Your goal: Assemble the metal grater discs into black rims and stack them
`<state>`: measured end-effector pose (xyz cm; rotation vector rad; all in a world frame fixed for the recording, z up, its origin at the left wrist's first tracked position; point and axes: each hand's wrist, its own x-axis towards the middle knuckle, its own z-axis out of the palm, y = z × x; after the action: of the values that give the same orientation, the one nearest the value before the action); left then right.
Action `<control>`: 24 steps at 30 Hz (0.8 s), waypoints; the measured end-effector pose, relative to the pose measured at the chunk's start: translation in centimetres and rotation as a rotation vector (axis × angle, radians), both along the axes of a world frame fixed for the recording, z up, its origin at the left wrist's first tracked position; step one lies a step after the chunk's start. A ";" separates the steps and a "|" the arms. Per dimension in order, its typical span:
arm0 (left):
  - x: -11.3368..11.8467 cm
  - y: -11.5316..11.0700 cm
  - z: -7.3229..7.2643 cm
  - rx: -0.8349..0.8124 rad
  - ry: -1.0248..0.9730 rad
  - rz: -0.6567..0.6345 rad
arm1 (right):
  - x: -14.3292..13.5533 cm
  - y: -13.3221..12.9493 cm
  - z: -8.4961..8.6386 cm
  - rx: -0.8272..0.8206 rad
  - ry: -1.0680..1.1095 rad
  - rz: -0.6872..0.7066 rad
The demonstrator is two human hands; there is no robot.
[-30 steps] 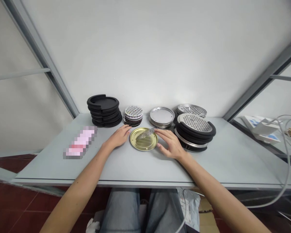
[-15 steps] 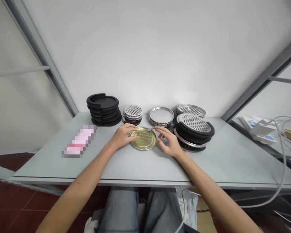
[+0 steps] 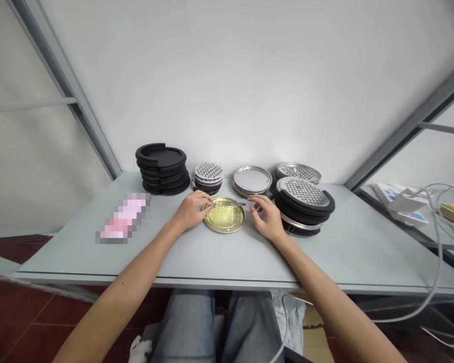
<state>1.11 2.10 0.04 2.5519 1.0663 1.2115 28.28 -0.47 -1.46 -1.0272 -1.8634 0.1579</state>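
The left hand is closed in a pinch on the near end of a thin grey disc, which we see almost edge-on above a shallow gold dish on the grey counter. Opposite, the right hand is loosely curled, thumb parted from fingers, and we see nothing in its grasp; its fingertips are just beside the disc's free end, with a slim gap between. From here, we judge, the chief risk is a slip: a pinch at one edge alone may let the disc swivel, sag or drop into the dish below, landing askew against the raised rim. If the right hand closes too eagerly, it could knock the free end and twist the disc out of the left fingertips. A careless press on the dish's rim might also slide it across the smooth counter or tip it, since we see no finger clearly pinning it down. The right hand is also near a tall pile of black holders topped by a perforated plate, where a wide elbow or wrist could, in our view, nudge the stack. As for position, the disc extends rightward from the left fingertips toward the right hand, crossing over the far part of the dish, though we cannot tell how high it is above it or whether it touches.
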 end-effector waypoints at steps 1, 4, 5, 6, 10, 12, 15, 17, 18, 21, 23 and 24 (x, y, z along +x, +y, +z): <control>0.0 0.0 0.0 0.007 -0.005 -0.003 | 0.0 0.1 -0.1 -0.013 -0.003 -0.016; 0.0 -0.2 0.2 0.032 -0.014 -0.011 | 0.1 0.4 -0.4 -0.084 -0.007 -0.037; -0.1 -0.2 0.3 0.034 -0.016 -0.012 | 0.0 0.5 -0.5 -0.112 -0.003 -0.041; -0.1 -0.2 0.3 0.033 -0.018 -0.011 | 0.0 0.5 -0.5 -0.143 0.003 -0.046; -0.1 -0.1 0.4 0.016 -0.029 -0.007 | -0.2 0.7 -0.5 -0.297 0.065 -0.036; -0.1 -0.1 0.5 0.008 -0.029 -0.006 | -0.4 0.9 -0.5 -0.357 0.114 0.007; -0.2 0.0 0.6 0.004 -0.018 0.002 | -0.4 1.3 -0.5 -0.402 0.180 0.074; -0.2 -0.1 0.8 0.016 -0.003 0.005 | -0.4 1.5 -0.6 -0.442 0.243 0.113; -0.3 -0.2 0.8 0.022 0.006 0.006 | -0.4 1.7 -0.7 -0.468 0.281 0.134; -0.3 -0.3 1.1 0.014 0.041 0.005 | -0.4 1.9 -0.8 -0.534 0.384 0.171; -0.3 -0.4 1.2 0.000 0.059 -0.004 | -0.4 2.0 -0.8 -0.555 0.431 0.156; -0.3 -0.4 1.1 -0.004 0.065 -0.015 | -0.4 2.0 -0.8 -0.565 0.449 0.138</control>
<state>0.77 1.70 1.17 2.6082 1.0593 1.1286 27.87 1.58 -2.29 -1.1159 -1.4965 0.9603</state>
